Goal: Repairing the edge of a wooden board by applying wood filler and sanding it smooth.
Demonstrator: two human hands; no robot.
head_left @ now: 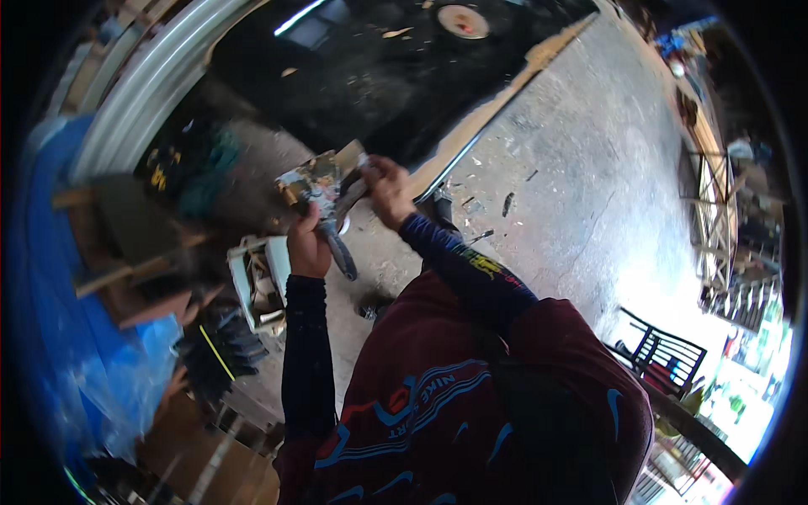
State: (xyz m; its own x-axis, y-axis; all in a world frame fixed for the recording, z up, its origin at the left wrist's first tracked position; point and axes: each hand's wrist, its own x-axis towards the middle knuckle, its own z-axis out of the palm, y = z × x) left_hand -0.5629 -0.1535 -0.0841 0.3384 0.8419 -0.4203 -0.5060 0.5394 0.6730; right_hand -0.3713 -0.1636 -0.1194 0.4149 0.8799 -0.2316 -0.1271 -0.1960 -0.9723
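Gripping a dark, worn hand tool with a long grey handle [341,244], the left hand [307,248] was closed around the handle's upper part, while the right hand [389,189] was clamped on the tool's head, just beside a paint-stained, flat wooden piece [324,175] held at chest height. Judged from this view, the work on the piece was under way, neither begun afresh nor finished; blur hid any result. Left of the tool, a pale box-shaped holder [252,286] and blue plastic sheeting [59,337] crowded the near side. Right of the tool, grey concrete floor [589,168] lay open. Beyond the tool, a dark pit edge [471,143] bounded movement.
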